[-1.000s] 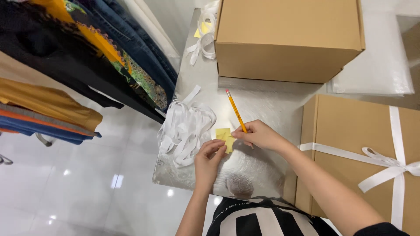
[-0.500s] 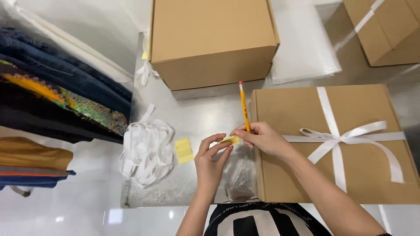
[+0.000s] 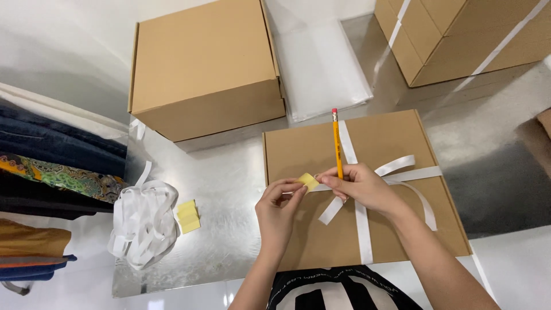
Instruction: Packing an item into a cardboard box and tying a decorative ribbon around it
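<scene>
Since a moment ago both hands have been shifted onto the ribboned cardboard box (image 3: 396, 143), now right below them. Pretty simple scene: a yellow pencil (image 3: 337, 143) is gripped upright by the right hand (image 3: 363, 186), and a small yellow sticky note (image 3: 308, 181) is pinched between left hand (image 3: 278, 209) fingertips above the box lid.

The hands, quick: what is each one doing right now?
Left hand: fingers pinched on a small yellow sticky note.
Right hand: closed around a yellow pencil, fingertips also at the note.
</scene>
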